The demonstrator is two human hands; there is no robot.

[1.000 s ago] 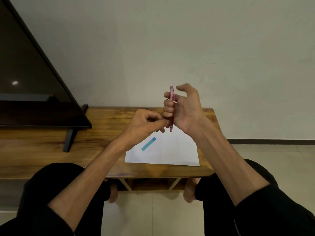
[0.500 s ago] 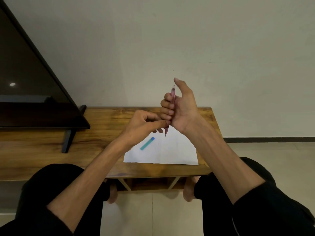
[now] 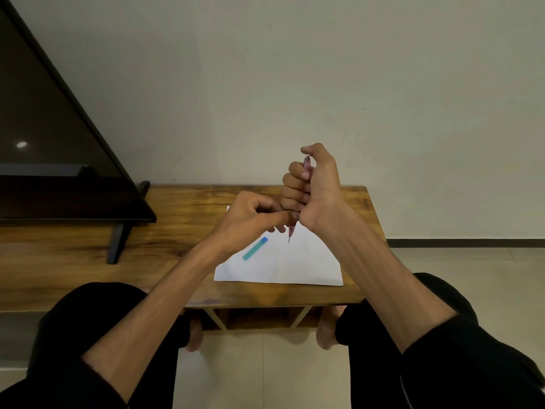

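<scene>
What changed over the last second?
The right hand straightened its thumb up, then bent it back down over the top of the pencil. It still grips the pencil upright; the left hand stays at its lower end. The paper, teal tube and table are unchanged.

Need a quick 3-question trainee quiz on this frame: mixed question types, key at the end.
1. True or false: the right hand grips the slim pink plastic mechanical pencil upright, tip down.
2. The small teal rectangular plastic case lies on: A) the white paper sheet; B) bare wood; C) the floor.
3. Fill in: the left hand meets the pencil at its ____ end.
Key: 1 true; 2 A; 3 lower.
</scene>
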